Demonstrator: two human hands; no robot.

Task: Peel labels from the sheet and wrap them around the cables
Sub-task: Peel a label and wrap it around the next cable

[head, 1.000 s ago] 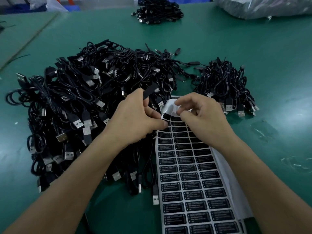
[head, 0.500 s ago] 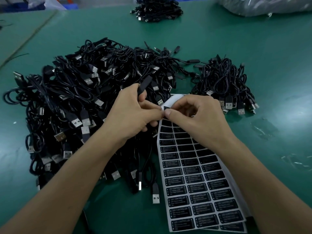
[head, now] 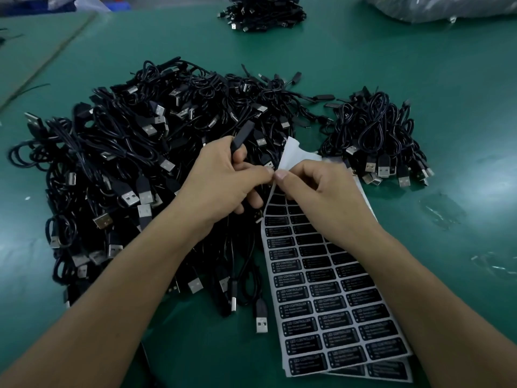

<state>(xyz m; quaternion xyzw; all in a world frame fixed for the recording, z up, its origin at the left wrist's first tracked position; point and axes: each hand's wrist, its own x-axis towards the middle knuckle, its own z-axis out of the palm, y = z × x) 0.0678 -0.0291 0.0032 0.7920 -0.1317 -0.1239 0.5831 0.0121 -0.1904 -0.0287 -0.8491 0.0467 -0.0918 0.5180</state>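
Observation:
A sheet of black "LED CONTROLLER" labels [head: 330, 298] lies on the green table, its far end lifted and curled to show bare white backing. My right hand [head: 316, 191] pinches the sheet's left top corner. My left hand [head: 223, 183] grips a black cable [head: 242, 134] whose flat black module sticks up above the fingers, and its fingertips meet the right hand's at the sheet corner. Whether a label is between the fingertips I cannot tell. A large heap of black USB cables [head: 134, 169] lies behind and to the left.
A smaller pile of USB cables [head: 377, 141] sits to the right of the sheet. Another bundle [head: 260, 12] lies at the far edge, beside a clear plastic bag [head: 447, 7]. More label sheets lie under the top one.
The sheet's far end has been lifted and bent back further, showing more white backing. Both hands' fingertips have come together at the sheet's top left corner.

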